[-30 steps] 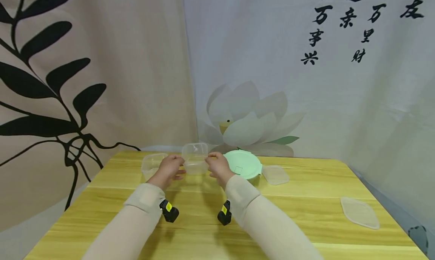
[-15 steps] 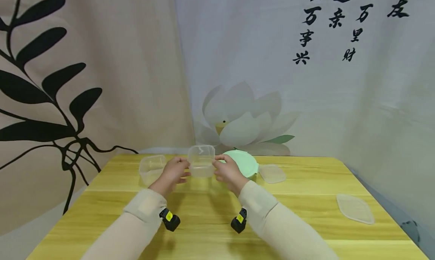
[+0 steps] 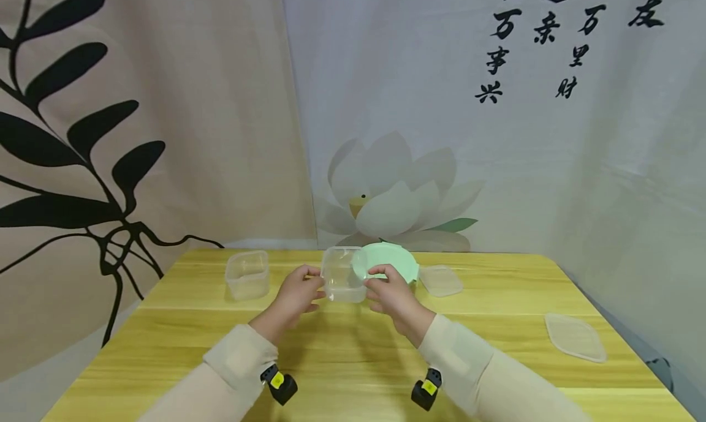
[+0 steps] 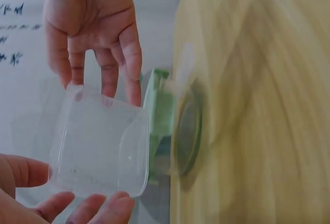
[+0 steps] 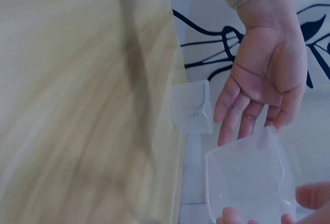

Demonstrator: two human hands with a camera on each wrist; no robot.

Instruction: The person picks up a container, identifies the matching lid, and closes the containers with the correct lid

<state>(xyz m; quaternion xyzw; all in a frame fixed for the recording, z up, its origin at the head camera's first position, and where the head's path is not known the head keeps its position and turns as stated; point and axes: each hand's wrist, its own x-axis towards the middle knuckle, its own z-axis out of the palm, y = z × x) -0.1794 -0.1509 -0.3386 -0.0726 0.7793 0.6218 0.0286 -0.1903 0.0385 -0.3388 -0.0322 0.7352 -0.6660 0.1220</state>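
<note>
A clear square plastic food container [image 3: 341, 276] is held up above the table between both hands. My left hand [image 3: 298, 292] grips its left side with thumb and fingertips, and the right hand [image 3: 394, 296] grips the opposite side the same way. From the left wrist view, the container [image 4: 103, 141] looks empty, with the right hand's fingertips on its far wall. A second clear container [image 3: 246, 276] stands on the table to the left of the hands. Behind the held one, partly seen through it, is a round bowl with a mint-green lid [image 3: 396, 261].
Two translucent lids lie on the wooden table [image 3: 342, 367]: one lid [image 3: 441, 281] beside the green-lidded bowl, another lid [image 3: 575, 338] near the right edge. A printed curtain [image 3: 551, 183] hangs behind the table.
Both hands have brought the container to the right and nearer to me, so it now overlaps the green lid. The second container at the left shows more fully. The head view has shifted slightly.
</note>
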